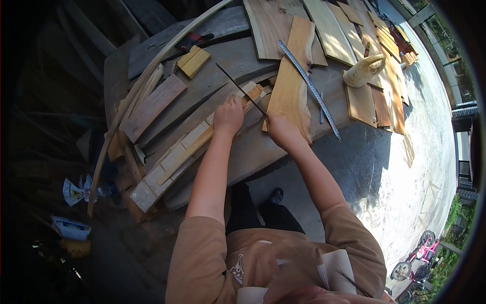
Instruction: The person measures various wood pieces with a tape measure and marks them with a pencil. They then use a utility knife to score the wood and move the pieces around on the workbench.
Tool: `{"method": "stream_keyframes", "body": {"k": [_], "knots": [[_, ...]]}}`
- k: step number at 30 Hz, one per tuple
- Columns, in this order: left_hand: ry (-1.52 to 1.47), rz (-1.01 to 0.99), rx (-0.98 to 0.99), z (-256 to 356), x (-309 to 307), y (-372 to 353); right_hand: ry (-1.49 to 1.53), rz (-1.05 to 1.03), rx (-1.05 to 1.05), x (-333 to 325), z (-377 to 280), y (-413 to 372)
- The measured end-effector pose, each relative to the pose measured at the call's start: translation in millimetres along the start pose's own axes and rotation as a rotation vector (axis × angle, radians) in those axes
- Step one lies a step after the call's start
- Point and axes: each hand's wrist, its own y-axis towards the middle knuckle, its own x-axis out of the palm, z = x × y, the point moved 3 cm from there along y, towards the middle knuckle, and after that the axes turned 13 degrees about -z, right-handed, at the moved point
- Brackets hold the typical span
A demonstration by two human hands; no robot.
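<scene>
A hand saw (238, 85) with a long, thin, dark blade lies slantwise across the end of a pale timber strip (187, 142); I see the blade almost edge-on. My right hand (283, 131) is closed round its near end, and the fist hides the handle. My left hand (229, 115) is closed over the timber strip just left of the blade and presses on it. Beside my right hand lies a broad brown board (288, 86) with a wavy edge. Across that board rests a metal ruler (310, 83), and a thin pencil-like stick (321, 109) lies near it.
Rough planks form the bench top (223, 55). A yellowish wood block (194, 61) and a red-and-black tool (195, 39) lie at the back left. Several boards (334, 35) and a pale cylindrical object (362, 73) stand at the right. A long curved strip (131, 93) borders the left.
</scene>
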Motion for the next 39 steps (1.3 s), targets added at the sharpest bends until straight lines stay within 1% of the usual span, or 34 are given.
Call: {"method": "stream_keyframes", "body": {"k": [2, 4, 7, 9, 10, 12, 13, 15, 18, 20, 21, 23, 25, 27, 28, 30, 34, 36, 37, 39], "knots": [[-0.004, 0.028, 0.003, -0.1, 0.3, 1.0, -0.002, 0.014, -0.007, -0.7, -8.2, 23.2], [-0.01, 0.043, 0.011, -1.0, 1.8, -1.4, 0.002, 0.022, -0.004, 3.8, -7.8, 19.3], [-0.044, 0.037, 0.004, 0.5, -4.6, 0.6, -0.012, -0.036, 0.092, 14.5, 15.8, -37.7], [-0.052, -0.061, -0.035, 1.0, -5.3, 0.1, -0.028, -0.114, 0.175, 16.6, 28.1, -84.5], [-0.053, -0.067, -0.031, 1.0, -5.3, 0.0, -0.038, -0.155, 0.208, 15.2, 29.1, -97.4], [-0.048, 0.015, -0.023, 1.9, -5.9, -1.9, -0.04, -0.146, 0.199, 11.5, 26.0, -93.0], [-0.047, 0.008, -0.019, 2.0, -3.0, -3.3, -0.047, -0.131, 0.183, 8.6, 25.2, -86.8], [-0.053, 0.051, -0.011, 0.1, -0.5, -0.2, -0.022, -0.063, 0.1, 4.8, 18.6, -43.7], [-0.054, 0.01, -0.008, 0.4, -1.0, 0.8, 0.024, 0.01, -0.021, 1.8, -2.0, 11.1], [-0.064, 0.023, -0.013, 1.2, 0.2, 0.1, 0.014, 0.033, -0.024, 8.6, -3.3, 20.1], [-0.071, 0.038, -0.01, -0.1, -1.0, 0.2, 0.006, 0.064, -0.023, 10.6, -4.4, 22.7], [-0.052, 0.026, -0.012, 0.6, -1.9, -1.2, 0.006, 0.035, -0.013, 15.4, 8.2, -7.9], [-0.037, 0.031, -0.012, 1.2, -4.6, 1.3, -0.003, -0.059, 0.121, 18.9, 23.8, -52.4], [-0.015, 0.038, 0.006, 1.1, -3.5, -0.2, -0.01, -0.122, 0.167, 17.3, 31.2, -86.1], [-0.018, 0.033, 0.002, -0.3, -2.5, 0.2, -0.011, -0.128, 0.167, 14.6, 29.1, -84.1], [-0.005, 0.097, 0.022, 1.1, -2.5, -1.6, 0.013, -0.115, 0.161, 9.6, 23.9, -73.2], [-0.034, 0.078, 0.009, -2.8, -9.8, 4.2, 0.008, -0.035, 0.017, -7.7, 1.3, -3.0], [-0.069, -0.201, -0.095, -9.7, -13.2, 9.7, 0.012, -0.029, 0.011, -8.4, -1.5, 6.6], [-0.071, -0.214, -0.094, -7.2, -7.6, 6.2, 0.023, -0.021, 0.024, -6.1, 0.0, 4.3], [-0.017, -0.081, -0.042, -2.5, -3.8, 4.8, 0.027, -0.018, 0.041, 0.0, 5.7, -10.9]]}}
